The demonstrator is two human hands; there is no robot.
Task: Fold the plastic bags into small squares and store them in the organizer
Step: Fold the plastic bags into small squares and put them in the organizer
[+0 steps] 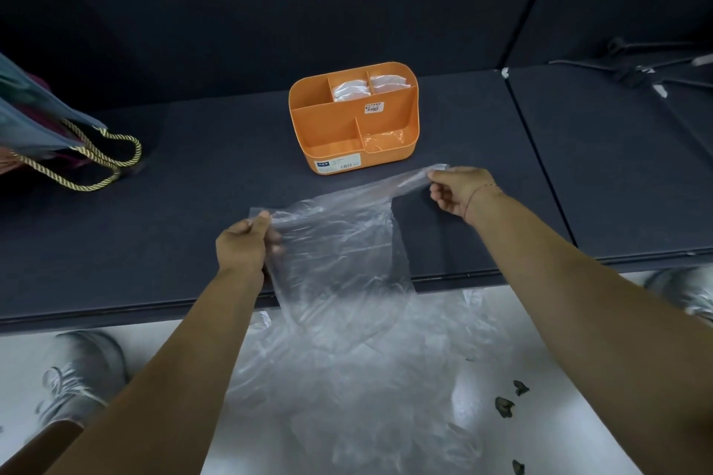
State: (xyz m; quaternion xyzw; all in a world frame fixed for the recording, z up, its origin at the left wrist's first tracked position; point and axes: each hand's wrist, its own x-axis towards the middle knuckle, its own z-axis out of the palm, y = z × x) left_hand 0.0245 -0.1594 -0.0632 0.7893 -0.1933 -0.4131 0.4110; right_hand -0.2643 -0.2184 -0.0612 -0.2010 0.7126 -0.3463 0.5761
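Note:
A clear plastic bag [339, 254] hangs stretched between my two hands over the near edge of the dark table [193, 181]. My left hand [243, 243] pinches its left top corner. Its right top corner is bunched in the grip of my right hand [459, 189], held higher and farther back. Behind the bag stands an orange organizer [320, 119] with several compartments. Folded clear bags [349, 89] fill its two back compartments, and another clear bag lies in the front right compartment [386, 139].
A pile of loose clear bags [347, 397] lies on the white floor below the table edge. Grey shoes [81, 370] stand at the left and right. A bag with gold rope handles [96, 154] sits at the table's left. Dark hangers [636, 69] lie at the far right.

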